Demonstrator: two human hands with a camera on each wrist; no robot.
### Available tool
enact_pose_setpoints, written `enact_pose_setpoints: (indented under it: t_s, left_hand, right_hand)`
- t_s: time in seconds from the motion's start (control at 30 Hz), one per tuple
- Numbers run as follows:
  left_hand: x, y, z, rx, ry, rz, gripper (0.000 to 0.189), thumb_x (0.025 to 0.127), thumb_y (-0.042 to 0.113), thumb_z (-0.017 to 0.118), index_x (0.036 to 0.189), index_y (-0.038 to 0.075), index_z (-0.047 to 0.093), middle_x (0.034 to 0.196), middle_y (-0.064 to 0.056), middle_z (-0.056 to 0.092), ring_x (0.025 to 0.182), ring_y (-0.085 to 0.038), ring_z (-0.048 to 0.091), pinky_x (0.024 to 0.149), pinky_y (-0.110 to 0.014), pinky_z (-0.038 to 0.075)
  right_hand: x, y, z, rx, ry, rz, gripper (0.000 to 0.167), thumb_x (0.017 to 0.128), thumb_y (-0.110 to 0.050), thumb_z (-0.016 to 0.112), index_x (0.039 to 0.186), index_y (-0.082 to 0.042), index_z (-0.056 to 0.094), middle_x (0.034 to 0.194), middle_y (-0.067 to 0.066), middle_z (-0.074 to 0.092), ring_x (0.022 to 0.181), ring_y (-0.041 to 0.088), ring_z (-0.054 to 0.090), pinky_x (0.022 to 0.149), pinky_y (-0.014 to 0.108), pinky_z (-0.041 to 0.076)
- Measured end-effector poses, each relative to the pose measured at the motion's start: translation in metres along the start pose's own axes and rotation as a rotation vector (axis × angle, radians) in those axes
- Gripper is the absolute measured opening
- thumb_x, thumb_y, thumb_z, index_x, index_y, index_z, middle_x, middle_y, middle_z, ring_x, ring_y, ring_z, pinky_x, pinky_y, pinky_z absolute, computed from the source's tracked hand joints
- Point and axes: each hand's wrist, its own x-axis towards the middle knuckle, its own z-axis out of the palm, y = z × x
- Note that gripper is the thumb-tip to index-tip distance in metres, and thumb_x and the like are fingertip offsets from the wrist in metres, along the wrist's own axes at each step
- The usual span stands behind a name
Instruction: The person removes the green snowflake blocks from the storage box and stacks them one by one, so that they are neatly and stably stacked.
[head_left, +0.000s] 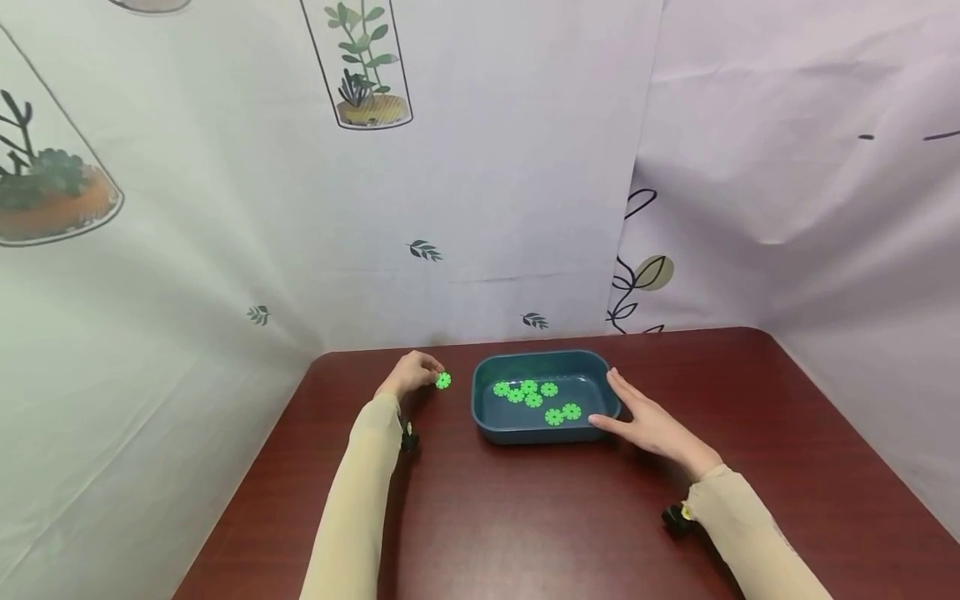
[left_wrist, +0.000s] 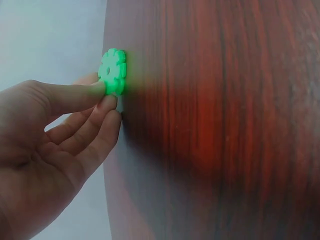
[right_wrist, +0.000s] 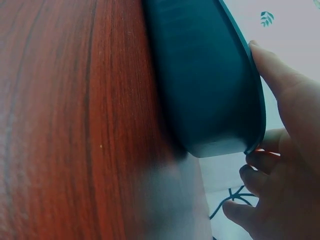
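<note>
Between thumb and fingertips, my left hand [head_left: 411, 373] pinches a bright green flower-shaped disc [head_left: 443, 380] at the table's far left. In the left wrist view the disc [left_wrist: 113, 71] shows a notched rim and a small centre hole. Several similar green discs [head_left: 533, 400] lie in a dark teal rectangular tray [head_left: 498, 434] to the right of that hand. My right hand [head_left: 655, 423] rests at the tray's right end with fingers spread. In the right wrist view, its thumb [right_wrist: 272, 67] touches the rim of the tray [right_wrist: 210, 85], and the other fingertips are near the corner.
The dark red wood-grain table [head_left: 495, 517] has rounded far corners. Behind it hangs a pale cloth [head_left: 510, 167] printed with plants and leaves, with more cloth along both sides. A small black device [head_left: 677, 521] is strapped at the right wrist, another [head_left: 408, 437] at the left.
</note>
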Motion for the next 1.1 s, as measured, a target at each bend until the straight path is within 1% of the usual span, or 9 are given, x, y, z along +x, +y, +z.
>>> enact_pose_setpoints:
  t_s: [0.13,0.27,0.5,0.67,0.73,0.87,1.0,1.1]
  left_hand:
    - [0.003,-0.001,0.003,0.015,0.001,-0.008,0.018,0.094,0.003,0.063,0.108,0.000,0.074,0.103,-0.011,0.070,0.087,-0.021,0.062,0.078,-0.037,0.053]
    - [0.005,-0.001,0.003,0.019,0.002,-0.001,0.017,0.094,0.003,0.063,0.106,0.000,0.075,0.104,-0.012,0.071,0.088,-0.022,0.062,0.079,-0.038,0.053]
    - [0.006,-0.001,0.004,0.025,0.004,-0.014,0.017,0.093,0.003,0.064,0.106,0.001,0.076,0.106,-0.012,0.071,0.091,-0.023,0.063,0.082,-0.039,0.053]
    - [0.005,-0.003,0.003,0.048,0.017,0.003,0.017,0.094,0.003,0.063,0.106,0.000,0.075,0.105,-0.013,0.071,0.091,-0.024,0.063,0.081,-0.040,0.053]
    - [0.004,-0.001,0.001,0.053,0.015,0.009,0.019,0.095,0.004,0.062,0.108,0.000,0.074,0.105,-0.012,0.071,0.093,-0.024,0.063,0.082,-0.041,0.053]
    - [0.002,0.008,-0.005,0.021,0.001,0.023,0.023,0.098,0.006,0.061,0.117,-0.001,0.071,0.109,-0.013,0.069,0.099,-0.027,0.064,0.088,-0.044,0.052]
    - [0.004,0.024,-0.014,-0.049,0.001,0.044,0.025,0.100,0.007,0.061,0.122,-0.001,0.069,0.114,-0.015,0.068,0.105,-0.030,0.065,0.092,-0.046,0.052]
    - [0.008,0.039,-0.017,-0.060,0.012,0.068,0.027,0.100,0.011,0.062,0.123,0.001,0.069,0.118,-0.014,0.068,0.108,-0.030,0.064,0.094,-0.047,0.052]
  right_hand:
    - [0.000,0.002,0.000,-0.002,0.004,0.004,0.106,0.089,-0.066,0.064,0.163,-0.012,0.011,0.167,0.019,0.007,0.148,0.048,0.017,0.109,0.072,0.024]
    - [0.001,0.003,0.000,-0.007,0.011,0.002,0.106,0.089,-0.066,0.064,0.163,-0.013,0.011,0.167,0.018,0.007,0.148,0.048,0.017,0.109,0.072,0.024]
    - [0.002,0.003,0.001,-0.008,0.005,-0.001,0.106,0.089,-0.066,0.064,0.163,-0.012,0.011,0.167,0.018,0.007,0.149,0.048,0.016,0.110,0.071,0.024]
    - [0.002,0.001,0.001,-0.008,0.003,0.001,0.106,0.089,-0.066,0.064,0.163,-0.012,0.011,0.167,0.019,0.007,0.148,0.049,0.016,0.109,0.072,0.023]
    - [0.001,0.001,0.001,-0.008,0.002,0.002,0.106,0.089,-0.066,0.063,0.163,-0.012,0.010,0.167,0.019,0.007,0.148,0.049,0.016,0.109,0.072,0.023]
    - [0.001,0.001,0.000,-0.013,-0.002,0.002,0.105,0.089,-0.066,0.063,0.163,-0.013,0.010,0.167,0.019,0.007,0.148,0.049,0.016,0.108,0.073,0.023]
    - [0.001,0.001,0.000,-0.021,0.001,0.000,0.104,0.090,-0.065,0.063,0.163,-0.012,0.011,0.167,0.020,0.007,0.148,0.050,0.016,0.107,0.074,0.024]
    - [0.000,0.000,0.000,-0.022,-0.002,-0.001,0.104,0.090,-0.064,0.064,0.163,-0.011,0.011,0.167,0.020,0.007,0.148,0.050,0.016,0.107,0.074,0.024]
